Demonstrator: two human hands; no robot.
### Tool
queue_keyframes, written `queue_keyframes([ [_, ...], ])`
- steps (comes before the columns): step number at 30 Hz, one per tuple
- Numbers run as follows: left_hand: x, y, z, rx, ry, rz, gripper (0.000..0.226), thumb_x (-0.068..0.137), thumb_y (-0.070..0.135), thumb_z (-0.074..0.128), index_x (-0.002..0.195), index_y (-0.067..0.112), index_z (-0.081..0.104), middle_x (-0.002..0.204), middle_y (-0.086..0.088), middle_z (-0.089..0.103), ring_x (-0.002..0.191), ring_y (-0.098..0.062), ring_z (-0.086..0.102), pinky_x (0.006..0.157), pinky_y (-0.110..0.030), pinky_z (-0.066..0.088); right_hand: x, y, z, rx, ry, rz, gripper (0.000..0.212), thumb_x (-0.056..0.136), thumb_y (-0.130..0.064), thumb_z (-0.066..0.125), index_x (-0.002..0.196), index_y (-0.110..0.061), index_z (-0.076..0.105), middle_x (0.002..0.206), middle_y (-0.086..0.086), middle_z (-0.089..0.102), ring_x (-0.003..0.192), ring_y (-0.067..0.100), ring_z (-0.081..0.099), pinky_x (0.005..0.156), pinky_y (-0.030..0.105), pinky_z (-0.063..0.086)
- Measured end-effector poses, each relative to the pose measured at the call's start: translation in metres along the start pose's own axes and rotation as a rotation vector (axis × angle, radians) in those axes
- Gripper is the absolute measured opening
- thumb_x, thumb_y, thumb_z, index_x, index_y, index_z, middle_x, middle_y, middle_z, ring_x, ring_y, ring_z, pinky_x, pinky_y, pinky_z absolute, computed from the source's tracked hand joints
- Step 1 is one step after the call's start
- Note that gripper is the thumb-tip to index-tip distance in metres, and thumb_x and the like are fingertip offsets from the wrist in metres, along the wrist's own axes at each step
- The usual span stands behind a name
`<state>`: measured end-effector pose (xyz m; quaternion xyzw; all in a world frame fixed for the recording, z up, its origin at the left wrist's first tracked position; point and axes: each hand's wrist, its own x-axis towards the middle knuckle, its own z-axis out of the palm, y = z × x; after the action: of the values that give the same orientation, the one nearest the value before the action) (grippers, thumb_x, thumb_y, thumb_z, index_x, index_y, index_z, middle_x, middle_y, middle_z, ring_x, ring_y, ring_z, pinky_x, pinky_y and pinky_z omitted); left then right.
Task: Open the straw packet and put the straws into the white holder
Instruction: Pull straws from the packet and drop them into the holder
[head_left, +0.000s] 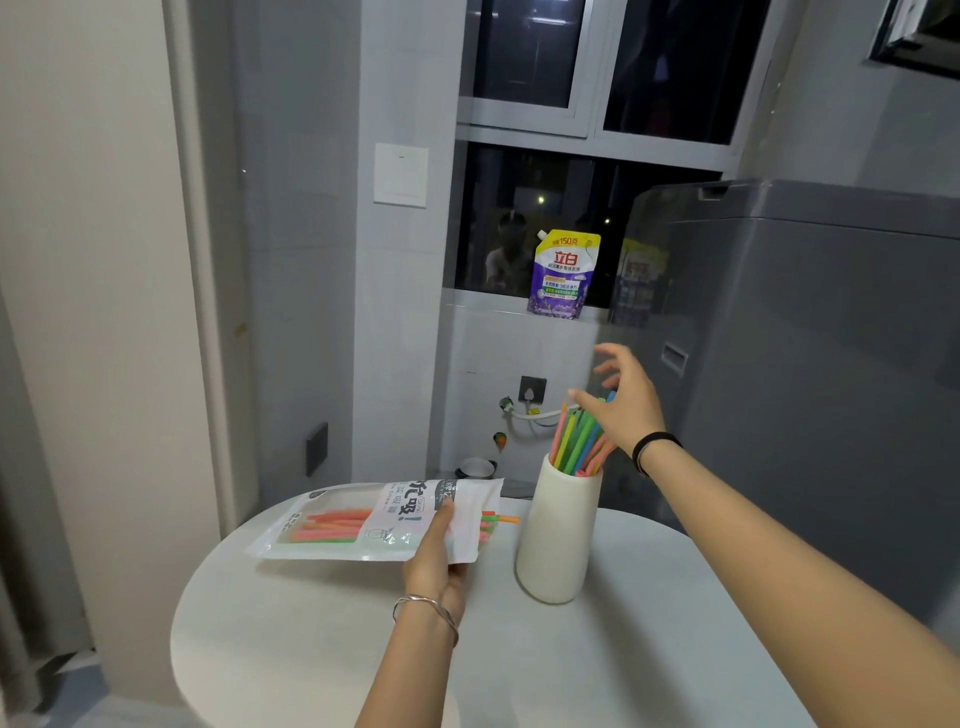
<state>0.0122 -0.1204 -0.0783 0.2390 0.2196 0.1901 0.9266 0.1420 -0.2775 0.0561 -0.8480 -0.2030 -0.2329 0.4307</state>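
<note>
The white holder stands upright on the round white table, with several coloured straws sticking out of its mouth. My right hand hovers over the straw tops, fingers spread, touching or just above them and gripping nothing. My left hand holds the straw packet near its open right end, a little above the table. More orange, pink and green straws lie inside the packet, and a few tips poke out of the opening beside the holder.
A grey washing machine stands close behind my right arm. A purple detergent pouch sits on the window sill. A wall socket, a hose and a small bowl lie behind the table. A curtain hangs at the left.
</note>
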Motion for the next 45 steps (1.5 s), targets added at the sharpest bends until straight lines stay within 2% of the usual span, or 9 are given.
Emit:
queue_keyframes([
  [3,0.0,0.0,0.0,-0.004,0.007,0.001,0.049,0.091,0.012,0.062,0.138,0.003,0.051,0.138,-0.019,0.056,0.106,-0.027,0.058,0.053,-0.021,0.059,-0.006,-0.001,0.003,-0.156,-0.069,-0.069,0.057,0.087,-0.027,0.062,0.138,-0.024,0.037,0.135,0.004,0.051,0.123,0.025,0.048,0.103,0.047,0.043],
  [9,-0.005,0.001,0.002,-0.005,-0.004,-0.006,0.048,0.091,0.012,0.061,0.137,0.003,0.052,0.138,-0.017,0.057,0.097,-0.025,0.061,0.053,-0.02,0.058,-0.02,0.005,0.011,-0.504,-0.447,-0.046,0.051,0.1,-0.043,0.016,0.146,-0.025,0.028,0.15,0.005,0.037,0.143,0.019,0.024,0.119,0.041,0.0],
  [20,-0.012,0.011,-0.004,0.023,-0.019,0.02,0.049,0.091,0.012,0.062,0.138,0.003,0.051,0.138,-0.02,0.056,0.108,-0.029,0.057,0.054,-0.021,0.059,-0.026,-0.004,0.008,-0.74,-0.436,-0.203,0.061,0.096,-0.051,0.026,0.149,-0.023,0.016,0.158,0.001,0.02,0.146,0.019,0.013,0.119,0.047,-0.003],
  [26,-0.012,0.016,-0.006,0.04,-0.022,0.024,0.048,0.092,0.014,0.06,0.137,0.0,0.05,0.139,-0.024,0.054,0.108,-0.033,0.056,0.052,-0.02,0.057,-0.078,-0.032,0.013,0.046,0.159,-0.195,0.027,0.092,-0.024,0.053,0.118,-0.015,0.057,0.121,0.0,0.059,0.118,0.021,0.051,0.102,0.026,0.035],
  [29,-0.014,0.019,-0.008,0.06,-0.03,0.055,0.048,0.091,0.015,0.062,0.135,0.0,0.052,0.136,-0.024,0.056,0.102,-0.034,0.058,0.055,-0.024,0.059,-0.123,-0.04,0.044,0.445,0.098,0.041,0.019,0.093,-0.02,0.055,0.111,-0.016,0.058,0.117,-0.004,0.057,0.117,0.016,0.051,0.1,0.023,0.036],
  [33,-0.019,0.012,-0.011,0.189,-0.002,0.167,0.047,0.084,0.015,0.071,0.129,0.006,0.058,0.126,-0.011,0.066,0.108,-0.026,0.064,0.091,-0.039,0.054,-0.161,-0.032,0.083,0.987,-0.032,0.703,0.031,0.097,-0.031,0.043,0.123,-0.017,0.051,0.125,0.002,0.053,0.112,0.019,0.052,0.102,0.032,0.036],
  [36,-0.023,0.008,-0.008,0.4,0.022,0.357,0.046,0.074,0.01,0.08,0.117,0.006,0.064,0.111,-0.008,0.072,0.098,-0.021,0.068,0.085,-0.032,0.055,-0.17,-0.022,0.093,1.441,-0.122,1.03,0.042,0.099,-0.036,0.034,0.126,-0.008,0.049,0.112,0.012,0.057,0.094,0.025,0.056,0.096,0.04,0.039],
  [41,-0.024,0.002,-0.004,0.596,-0.058,0.488,0.046,0.071,0.006,0.081,0.115,0.002,0.065,0.109,-0.01,0.073,0.098,-0.02,0.07,0.081,-0.024,0.058,-0.177,-0.021,0.099,1.502,-0.1,1.055,0.037,0.101,-0.034,0.031,0.112,-0.01,0.057,0.096,0.012,0.064,0.088,0.024,0.06,0.074,0.036,0.048],
  [45,-0.022,0.005,-0.005,0.542,-0.003,0.493,0.044,0.07,0.005,0.081,0.112,0.001,0.067,0.106,-0.012,0.073,0.089,-0.019,0.07,0.064,-0.012,0.056,-0.183,-0.023,0.1,1.013,-0.169,0.868,0.032,0.101,-0.029,0.032,0.097,-0.01,0.058,0.085,0.01,0.064,0.074,0.021,0.061,0.059,0.03,0.05],
])
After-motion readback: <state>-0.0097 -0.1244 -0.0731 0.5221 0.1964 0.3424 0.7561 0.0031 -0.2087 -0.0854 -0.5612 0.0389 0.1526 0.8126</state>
